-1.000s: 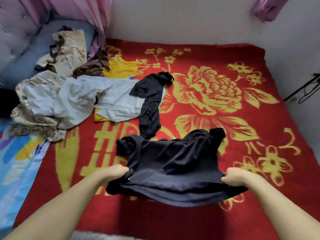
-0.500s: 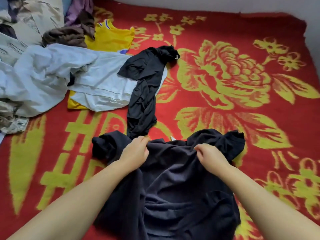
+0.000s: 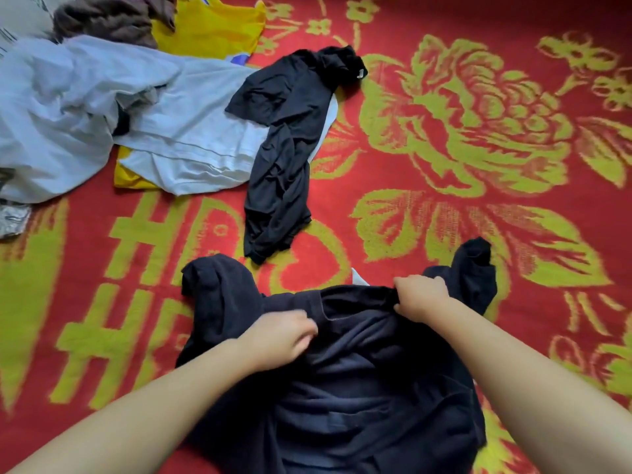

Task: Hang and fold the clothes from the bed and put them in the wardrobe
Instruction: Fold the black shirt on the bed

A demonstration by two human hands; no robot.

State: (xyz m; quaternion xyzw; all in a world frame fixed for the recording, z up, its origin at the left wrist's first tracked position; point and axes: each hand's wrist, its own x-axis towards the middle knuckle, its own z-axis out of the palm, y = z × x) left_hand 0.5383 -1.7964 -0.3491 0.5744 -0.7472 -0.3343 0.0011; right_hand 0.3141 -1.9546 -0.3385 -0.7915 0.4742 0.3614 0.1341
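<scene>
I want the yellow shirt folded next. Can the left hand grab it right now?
Probably not: the left hand is busy pinching the dark shirt, and the yellow shirt lies far off, partly under the pale garment.

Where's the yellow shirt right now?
Head view, top left: the yellow shirt lies on the red blanket, partly under the white shirt, beside the brown garment.

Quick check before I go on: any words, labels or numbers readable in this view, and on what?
Nothing here reads clearly.
Blanket: large yellow woven sign, partly hidden by the dark shirt; cannot be read whole.
Black garment: white tag, too small to read.
Yellow shirt: blue print, mostly covered, unreadable.
</scene>
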